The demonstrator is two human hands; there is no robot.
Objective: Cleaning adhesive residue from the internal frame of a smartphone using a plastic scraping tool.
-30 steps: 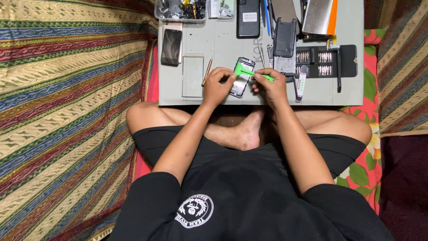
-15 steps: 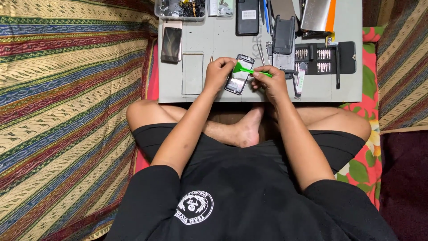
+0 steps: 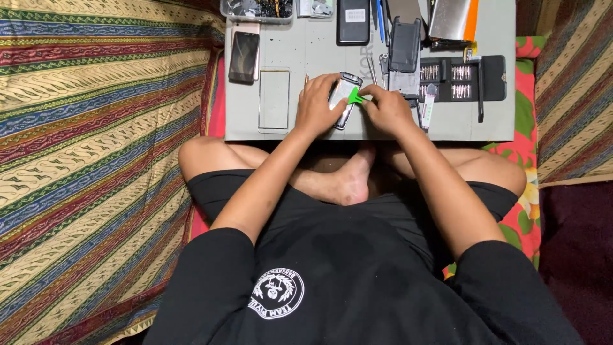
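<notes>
While the left hand (image 3: 314,105) clasps the opened phone (image 3: 343,97) against the grey surface (image 3: 319,51), the right hand (image 3: 386,108) pinches a green pry pick (image 3: 355,97) at its edge. Prying looks underway; next, it seems, the pick must slide along the seam under steady, shallow pressure.

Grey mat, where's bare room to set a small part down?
Bare grey mat shows between the phone at its left edge and the black phone up top, and below the screwdriver-bit case. The top edge and the hands' middle are crowded.
</notes>
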